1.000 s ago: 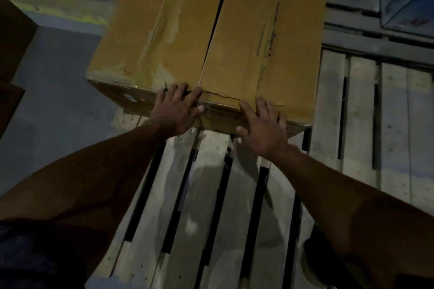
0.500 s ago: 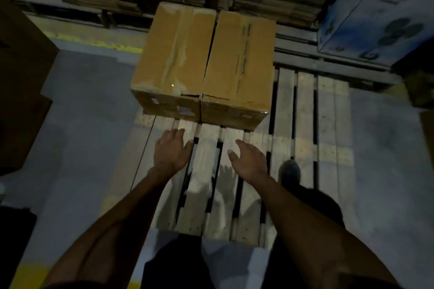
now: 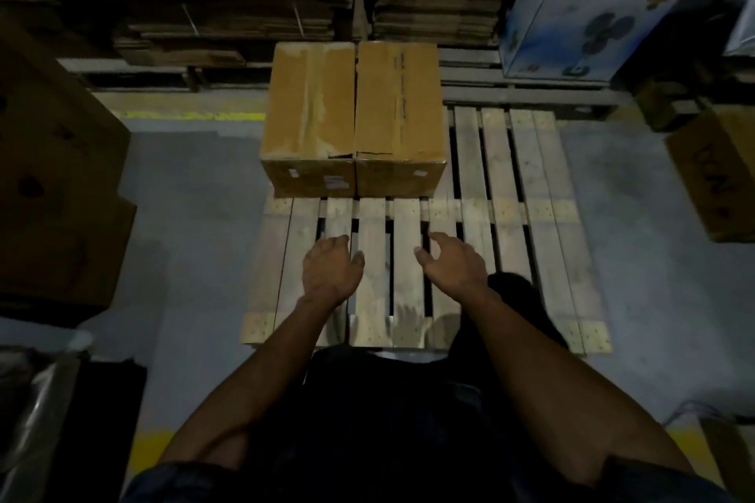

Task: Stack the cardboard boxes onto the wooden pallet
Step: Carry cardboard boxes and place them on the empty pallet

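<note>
A taped box sits squared into the pallet's far-left corner, apparently to leave the other slats free for more boxes, well apart from the left hand and right hand, both loosely open and empty over the near slats.

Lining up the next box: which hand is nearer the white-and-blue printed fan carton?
Right. The right hand hovers over the pallet's middle slats, closer to the fan carton at far right; the left hand is further left.
</note>
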The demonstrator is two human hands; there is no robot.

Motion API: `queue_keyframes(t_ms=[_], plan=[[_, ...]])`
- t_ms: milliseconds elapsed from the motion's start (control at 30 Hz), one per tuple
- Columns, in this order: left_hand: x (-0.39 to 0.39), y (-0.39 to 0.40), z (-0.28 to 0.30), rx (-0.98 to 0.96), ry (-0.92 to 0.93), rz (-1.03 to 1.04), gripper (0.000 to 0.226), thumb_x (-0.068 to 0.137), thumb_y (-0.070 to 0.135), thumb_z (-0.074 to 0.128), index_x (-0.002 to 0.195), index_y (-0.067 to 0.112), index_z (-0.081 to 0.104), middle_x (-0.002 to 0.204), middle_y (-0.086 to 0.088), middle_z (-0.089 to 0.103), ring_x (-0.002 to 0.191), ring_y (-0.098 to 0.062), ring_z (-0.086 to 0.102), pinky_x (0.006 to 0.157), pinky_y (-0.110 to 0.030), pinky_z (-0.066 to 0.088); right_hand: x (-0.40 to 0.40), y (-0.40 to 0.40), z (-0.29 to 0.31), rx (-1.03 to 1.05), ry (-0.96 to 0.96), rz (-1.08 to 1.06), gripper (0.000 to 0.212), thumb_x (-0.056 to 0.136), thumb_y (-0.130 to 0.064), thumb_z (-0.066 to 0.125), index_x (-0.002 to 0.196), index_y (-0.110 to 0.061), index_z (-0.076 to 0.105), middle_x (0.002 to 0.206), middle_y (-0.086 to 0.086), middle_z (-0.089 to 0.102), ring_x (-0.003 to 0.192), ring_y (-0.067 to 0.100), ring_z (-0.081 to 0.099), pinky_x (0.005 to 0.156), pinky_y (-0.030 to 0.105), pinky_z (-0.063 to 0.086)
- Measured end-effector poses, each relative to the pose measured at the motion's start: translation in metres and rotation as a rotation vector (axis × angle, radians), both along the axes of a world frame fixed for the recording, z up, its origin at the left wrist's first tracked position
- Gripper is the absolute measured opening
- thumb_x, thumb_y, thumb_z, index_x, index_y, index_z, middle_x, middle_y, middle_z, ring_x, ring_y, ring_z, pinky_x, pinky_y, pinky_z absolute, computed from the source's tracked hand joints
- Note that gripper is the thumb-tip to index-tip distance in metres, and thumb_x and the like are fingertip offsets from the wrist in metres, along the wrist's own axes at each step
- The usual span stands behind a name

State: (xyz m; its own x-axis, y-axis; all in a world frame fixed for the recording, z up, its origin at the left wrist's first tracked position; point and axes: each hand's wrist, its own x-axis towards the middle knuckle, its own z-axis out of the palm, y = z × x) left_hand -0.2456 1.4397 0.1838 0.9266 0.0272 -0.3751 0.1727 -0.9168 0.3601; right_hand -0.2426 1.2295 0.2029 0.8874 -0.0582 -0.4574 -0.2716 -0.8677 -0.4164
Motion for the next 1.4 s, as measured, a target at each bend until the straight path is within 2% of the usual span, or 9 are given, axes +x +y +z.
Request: queue_keyframes(t_ms=[167, 300, 367, 500, 600, 800, 1000, 1167, 1400], plan=[[-0.026, -0.010, 0.010, 0.015, -0.001, -0.060, 0.066, 0.094, 0.050, 0.030, 0.143, 0.008, 0.045, 0.138, -0.016, 0.054, 0.129, -0.031, 0.046, 0.103, -0.035, 0.038, -0.035, -0.019, 0.015, -0.017, 0.000, -0.053, 0.062, 0.100, -0.052, 0.048, 0.150, -0.016, 0.043, 0.150, 0.009, 0.049, 0.136, 0.030, 0.046, 0.107, 0.036, 0.040], [-0.040, -0.031, 0.012, 0.005, -0.035, -0.112, 0.052, 0.100, 0.039, 0.045, 0.139, 0.006, 0.049, 0.134, -0.018, 0.057, 0.125, -0.032, 0.049, 0.101, -0.035, 0.041, -0.067, -0.041, 0.017, 0.003, -0.013, -0.142, 0.065, 0.099, -0.054, 0.049, 0.152, -0.018, 0.040, 0.151, 0.009, 0.049, 0.136, 0.028, 0.046, 0.109, 0.038, 0.040], [-0.051, -0.048, 0.015, 0.007, -0.046, -0.151, 0.048, 0.100, 0.037, 0.046, 0.135, 0.005, 0.053, 0.131, -0.018, 0.059, 0.122, -0.032, 0.051, 0.097, -0.035, 0.042, -0.089, -0.055, 0.021, 0.012, -0.026, -0.191, 0.064, 0.099, -0.054, 0.050, 0.152, -0.019, 0.041, 0.152, 0.009, 0.048, 0.137, 0.028, 0.046, 0.108, 0.037, 0.039], [-0.081, -0.085, 0.025, -0.003, 0.004, -0.289, 0.057, 0.100, 0.045, 0.037, 0.142, 0.007, 0.046, 0.137, -0.017, 0.055, 0.128, -0.031, 0.047, 0.102, -0.034, 0.039, -0.143, -0.090, 0.030, 0.026, -0.025, -0.302, 0.063, 0.099, -0.052, 0.050, 0.152, -0.018, 0.042, 0.152, 0.009, 0.047, 0.138, 0.029, 0.045, 0.108, 0.036, 0.037], [-0.099, -0.117, 0.029, -0.010, 0.016, -0.341, 0.055, 0.103, 0.040, 0.040, 0.147, 0.008, 0.040, 0.144, -0.016, 0.049, 0.134, -0.030, 0.043, 0.105, -0.033, 0.035, -0.185, -0.119, 0.034, 0.017, -0.040, -0.394, 0.063, 0.098, -0.052, 0.052, 0.151, -0.017, 0.044, 0.150, 0.009, 0.050, 0.136, 0.030, 0.047, 0.108, 0.039, 0.040], [-0.111, -0.201, 0.037, -0.044, 0.005, -0.495, 0.054, 0.102, 0.040, 0.044, 0.145, 0.007, 0.042, 0.141, -0.018, 0.052, 0.132, -0.033, 0.044, 0.105, -0.038, 0.038, -0.235, -0.186, 0.049, -0.021, -0.053, -0.570, 0.061, 0.099, -0.051, 0.051, 0.150, -0.019, 0.044, 0.151, 0.008, 0.049, 0.138, 0.031, 0.044, 0.107, 0.040, 0.039], [-0.085, -0.311, 0.038, -0.062, -0.039, -0.663, 0.052, 0.102, 0.037, 0.044, 0.143, 0.006, 0.045, 0.138, -0.019, 0.054, 0.130, -0.033, 0.046, 0.105, -0.038, 0.037, -0.234, -0.274, 0.043, -0.032, -0.043, -0.714, 0.061, 0.099, -0.052, 0.051, 0.151, -0.022, 0.043, 0.153, 0.006, 0.046, 0.139, 0.031, 0.043, 0.110, 0.040, 0.036], [-0.043, -0.413, 0.024, -0.071, -0.006, -0.740, 0.051, 0.102, 0.037, 0.043, 0.144, 0.006, 0.044, 0.139, -0.018, 0.054, 0.130, -0.032, 0.046, 0.105, -0.036, 0.037, -0.207, -0.364, 0.029, -0.051, -0.037, -0.782, 0.062, 0.099, -0.051, 0.052, 0.151, -0.019, 0.043, 0.152, 0.007, 0.048, 0.139, 0.030, 0.043, 0.110, 0.040, 0.036], [0.018, -0.548, 0.033, -0.017, 0.005, -0.860, 0.052, 0.101, 0.037, 0.045, 0.145, 0.008, 0.044, 0.140, -0.018, 0.053, 0.131, -0.031, 0.045, 0.105, -0.035, 0.036, -0.167, -0.481, 0.041, -0.061, -0.039, -0.873, 0.064, 0.099, -0.051, 0.053, 0.152, -0.016, 0.042, 0.152, 0.010, 0.047, 0.140, 0.031, 0.041, 0.114, 0.042, 0.034]])
